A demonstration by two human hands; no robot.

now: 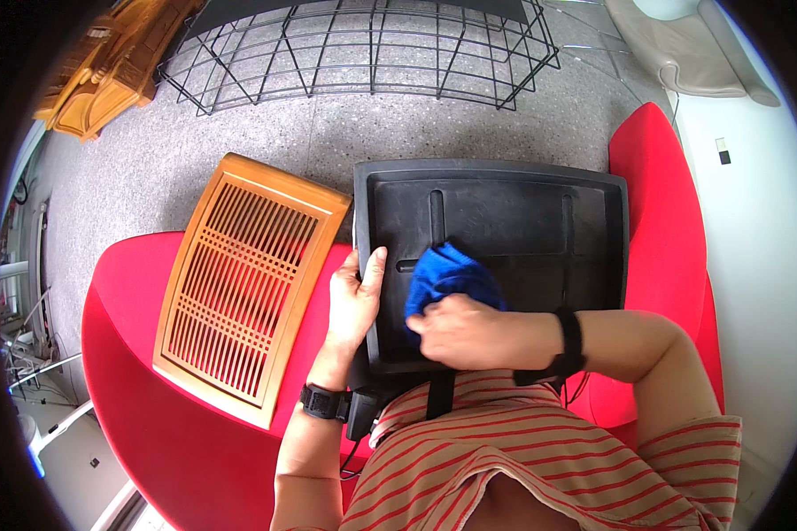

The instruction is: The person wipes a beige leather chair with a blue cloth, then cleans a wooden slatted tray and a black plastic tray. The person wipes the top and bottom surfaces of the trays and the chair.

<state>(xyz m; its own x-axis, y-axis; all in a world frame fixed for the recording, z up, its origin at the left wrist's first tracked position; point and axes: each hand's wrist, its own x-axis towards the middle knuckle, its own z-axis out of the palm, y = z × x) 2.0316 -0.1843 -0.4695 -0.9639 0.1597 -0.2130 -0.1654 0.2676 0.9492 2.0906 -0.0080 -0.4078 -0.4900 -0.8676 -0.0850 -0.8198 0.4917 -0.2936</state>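
Note:
A black plastic tray with raised walls and moulded grooves lies across my lap. My left hand grips its left rim, the thumb over the top edge and the fingers out of sight below. Bunched in my right hand is a blue cloth, pressed to the tray floor at the lower left; the hand is slightly blurred. To the left of the tray, a slatted wooden tray top rests on the red seat, tilted, with its long side slanting up to the right.
I sit on a red upholstered sofa whose side rises at my right. Ahead on the speckled floor stands a black wire-frame table. Wooden furniture is at the upper left, a beige leather chair at the upper right.

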